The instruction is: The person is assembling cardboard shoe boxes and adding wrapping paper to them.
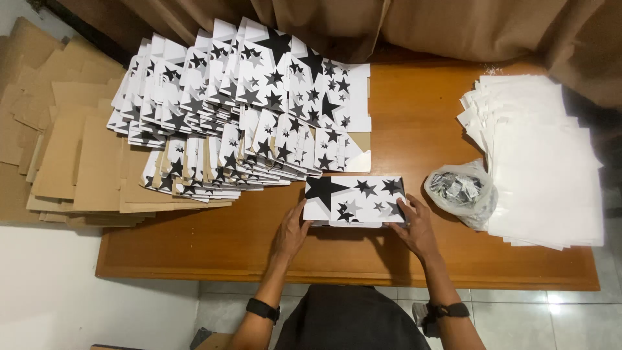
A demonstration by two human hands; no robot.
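Two hands grip one small box [355,201] at the near middle of the wooden table [259,246], and much around it is hard to read. Its underside and near wall are hidden by the lid and the fingers, so whether it is fully folded cannot be told. The left hand [293,231] presses the box's left end, fingers spread along the near edge with the thumb up on the lid; the right hand [414,227] clasps the right end, fingertips curled over the corner. Both are partly closed on the box, not clenched. The box is white, flat and oblong, printed with black and grey stars, one large black star at its left. Beyond it lies a fanned heap of flat star-printed blanks [246,110], overlapping so their count is unclear. Brown cardboard sheets [71,149] run off the left edge. At right, a stack of white sheets [544,168] and a clear bag [463,191] of small silvery items, indistinct.
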